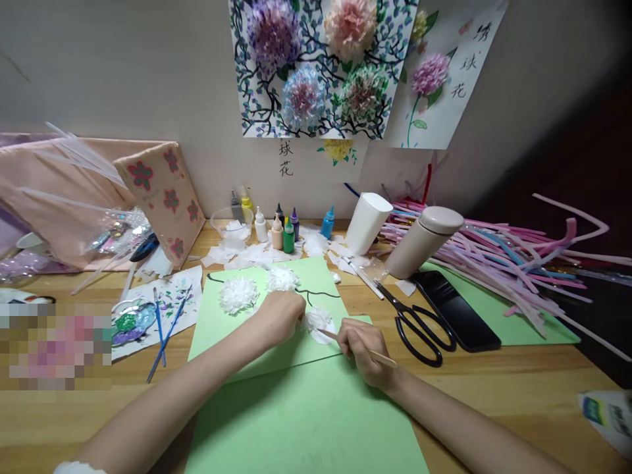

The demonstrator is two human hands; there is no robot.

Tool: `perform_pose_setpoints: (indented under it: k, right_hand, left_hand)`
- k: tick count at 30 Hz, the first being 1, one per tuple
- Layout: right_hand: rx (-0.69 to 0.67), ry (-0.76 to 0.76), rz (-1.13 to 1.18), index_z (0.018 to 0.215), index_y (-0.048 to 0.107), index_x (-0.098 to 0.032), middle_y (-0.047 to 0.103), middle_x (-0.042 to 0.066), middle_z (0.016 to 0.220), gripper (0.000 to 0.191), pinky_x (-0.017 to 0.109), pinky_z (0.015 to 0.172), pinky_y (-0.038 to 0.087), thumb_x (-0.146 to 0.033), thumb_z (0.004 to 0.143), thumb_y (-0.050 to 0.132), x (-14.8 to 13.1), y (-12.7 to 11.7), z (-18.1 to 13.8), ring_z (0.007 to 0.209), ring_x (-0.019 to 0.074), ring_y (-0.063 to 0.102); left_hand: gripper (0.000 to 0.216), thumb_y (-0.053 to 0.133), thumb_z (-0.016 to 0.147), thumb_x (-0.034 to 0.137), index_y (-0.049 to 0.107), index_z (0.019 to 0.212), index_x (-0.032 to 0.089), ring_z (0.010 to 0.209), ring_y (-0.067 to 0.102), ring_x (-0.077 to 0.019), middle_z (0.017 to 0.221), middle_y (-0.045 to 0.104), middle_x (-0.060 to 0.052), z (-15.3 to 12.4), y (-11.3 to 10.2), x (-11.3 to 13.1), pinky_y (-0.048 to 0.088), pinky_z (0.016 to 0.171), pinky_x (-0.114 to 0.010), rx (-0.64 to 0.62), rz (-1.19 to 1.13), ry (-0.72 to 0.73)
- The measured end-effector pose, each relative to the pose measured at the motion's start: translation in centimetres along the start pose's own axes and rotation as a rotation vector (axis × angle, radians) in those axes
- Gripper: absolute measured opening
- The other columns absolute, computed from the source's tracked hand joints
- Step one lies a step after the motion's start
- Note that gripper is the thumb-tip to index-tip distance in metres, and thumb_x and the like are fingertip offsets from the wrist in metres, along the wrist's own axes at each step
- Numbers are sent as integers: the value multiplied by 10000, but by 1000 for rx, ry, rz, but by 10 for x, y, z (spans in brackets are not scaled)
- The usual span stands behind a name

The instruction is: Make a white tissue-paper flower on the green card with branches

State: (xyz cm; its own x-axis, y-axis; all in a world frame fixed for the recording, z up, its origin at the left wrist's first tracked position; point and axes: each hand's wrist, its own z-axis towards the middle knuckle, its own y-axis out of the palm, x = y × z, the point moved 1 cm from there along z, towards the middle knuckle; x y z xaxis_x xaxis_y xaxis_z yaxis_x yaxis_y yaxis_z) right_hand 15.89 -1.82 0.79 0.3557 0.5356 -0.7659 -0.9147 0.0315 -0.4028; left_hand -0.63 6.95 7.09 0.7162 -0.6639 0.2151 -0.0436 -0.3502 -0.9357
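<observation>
Right hand (pixel 366 352), seen from the head camera, is closed in a pen grip on a thin wooden stick (pixel 384 357), whose tip touches the nearest tissue flower (pixel 316 320) on the green sheet (pixel 222 332). Left hand (pixel 279 315) is curled, knuckles up, against that flower's left side; its fingertips are hidden, so I cannot tell if it pinches. Steady pressure from the left and light, short strokes of the stick would probably suit best. Counted: three white flowers, two blue brushes (pixel 160 329) left, eight small bottles (pixel 277 227) far, one pair of scissors (pixel 417 329) right.
</observation>
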Motion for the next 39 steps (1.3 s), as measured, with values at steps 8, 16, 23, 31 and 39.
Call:
perform_pose_setpoints:
  k: [8, 16, 23, 31, 39]
  right_hand:
    - [28, 77, 80, 582, 414, -197, 384, -17, 518, 444, 274, 506, 292, -302, 976, 239, 10, 1, -6, 486, 129, 390]
    - [-17, 54, 72, 593, 402, -200, 388, -15, 532, 436, 274, 513, 296, -315, 977, 228, 9, 3, -5, 495, 133, 399]
    - [-43, 36, 63, 586, 405, -195, 394, -13, 529, 458, 264, 510, 299, -336, 978, 216, 8, 2, -3, 500, 127, 403]
    - [-35, -3, 62, 570, 392, -198, 390, -16, 508, 468, 265, 526, 307, -325, 978, 203, 3, 0, 1, 497, 125, 391]
    - [-47, -2, 69, 593, 396, -193, 396, -14, 524, 450, 262, 528, 295, -314, 983, 208, 7, 0, -2, 513, 124, 386]
  left_hand:
    - [223, 510, 811, 219, 631, 992, 172, 940, 586, -210, 1027, 666, -73, 10, -31, -84, 424, 736, -268, 427, -78, -372]
    - [270, 551, 790, 270, 618, 1023, 151, 1009, 566, -222, 1058, 650, -99, 26, -18, -121, 430, 760, -264, 420, -99, -399]
    - [166, 536, 777, 251, 628, 895, 179, 844, 608, -184, 929, 680, -54, 34, -8, -132, 404, 619, -230, 408, -120, -423]
    - [110, 538, 750, 247, 612, 799, 182, 809, 601, -196, 874, 682, -46, 37, -10, -135, 353, 575, -238, 430, -159, -449]
    - [134, 494, 742, 258, 595, 768, 173, 797, 597, -185, 853, 674, -41, 29, -21, -137, 386, 622, -243, 574, -212, -449]
